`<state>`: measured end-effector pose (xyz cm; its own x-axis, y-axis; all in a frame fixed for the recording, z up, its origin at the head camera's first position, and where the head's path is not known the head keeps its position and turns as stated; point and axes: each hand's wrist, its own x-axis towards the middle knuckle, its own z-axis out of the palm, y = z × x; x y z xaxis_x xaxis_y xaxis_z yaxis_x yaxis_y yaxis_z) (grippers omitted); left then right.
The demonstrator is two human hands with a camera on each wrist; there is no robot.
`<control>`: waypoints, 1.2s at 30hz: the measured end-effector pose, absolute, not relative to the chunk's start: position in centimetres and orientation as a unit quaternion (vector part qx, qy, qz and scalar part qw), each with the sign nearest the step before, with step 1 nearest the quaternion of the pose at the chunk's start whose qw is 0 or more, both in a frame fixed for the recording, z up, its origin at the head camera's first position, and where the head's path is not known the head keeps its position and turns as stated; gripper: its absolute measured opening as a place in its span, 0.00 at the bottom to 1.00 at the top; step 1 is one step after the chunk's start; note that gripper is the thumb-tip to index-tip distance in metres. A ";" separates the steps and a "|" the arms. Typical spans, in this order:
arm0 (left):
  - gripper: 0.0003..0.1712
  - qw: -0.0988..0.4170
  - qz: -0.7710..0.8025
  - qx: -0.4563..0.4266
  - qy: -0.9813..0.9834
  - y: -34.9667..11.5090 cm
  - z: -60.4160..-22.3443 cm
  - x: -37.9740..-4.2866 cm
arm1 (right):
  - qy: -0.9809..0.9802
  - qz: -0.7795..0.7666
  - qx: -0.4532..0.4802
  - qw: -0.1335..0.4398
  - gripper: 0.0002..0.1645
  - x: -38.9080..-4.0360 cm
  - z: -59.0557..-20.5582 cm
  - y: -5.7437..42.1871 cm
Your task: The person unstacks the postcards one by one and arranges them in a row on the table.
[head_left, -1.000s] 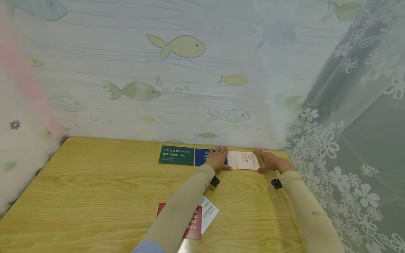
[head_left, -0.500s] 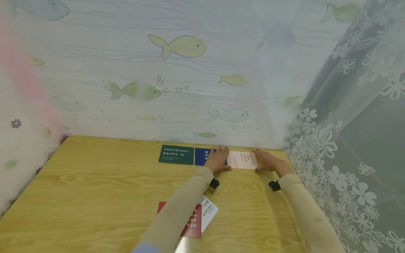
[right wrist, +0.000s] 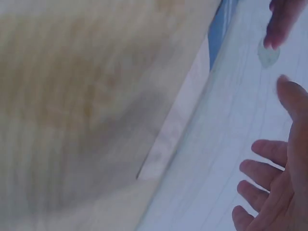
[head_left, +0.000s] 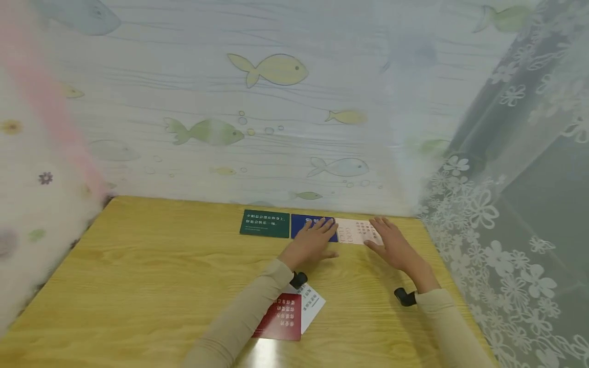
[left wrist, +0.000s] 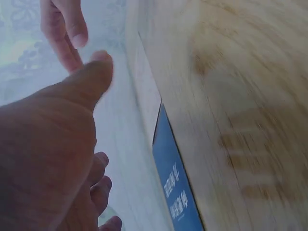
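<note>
Three cards lie in a row along the table's back edge: a green card (head_left: 265, 224), a blue card (head_left: 301, 226) and a pale pink card (head_left: 352, 232). My left hand (head_left: 309, 243) is raised over the blue card with its fingers spread, holding nothing. Over the right end of the pink card, my right hand (head_left: 397, 248) is also lifted, fingers extended and nothing in them. Both wrist views show the hands apart from the row; the blue card (left wrist: 175, 178) and the pink card (right wrist: 178, 120) lie flat there.
A red card (head_left: 282, 322) partly covers a white card (head_left: 314, 306) nearer the front, beneath my left forearm. The wooden table (head_left: 152, 281) meets a fish-patterned curtain (head_left: 257, 168) at the back. A lacy floral curtain (head_left: 501, 255) hangs along the right side.
Both hands have lifted off the blue and pink cards and drawn back slightly, fingers now spread. The view has shifted a little; the cards keep their row.
</note>
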<state>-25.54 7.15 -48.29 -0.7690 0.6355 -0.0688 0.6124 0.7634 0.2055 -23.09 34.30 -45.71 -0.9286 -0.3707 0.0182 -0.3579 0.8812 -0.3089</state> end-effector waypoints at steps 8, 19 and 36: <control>0.49 0.046 0.067 0.341 0.936 3.4 -47.3 -22.9 | 0.966 -0.152 -0.206 0.019 0.47 -19.4 -48.3 30.1; 0.48 0.037 0.092 0.342 0.934 -2.4 -47.6 -19.2 | 0.948 -0.160 -0.264 0.077 0.51 -14.4 -49.5 24.9; 0.48 0.076 0.184 0.309 0.930 -10.9 -50.1 -12.9 | 0.930 -0.138 -0.292 0.177 0.70 -10.9 -48.4 18.1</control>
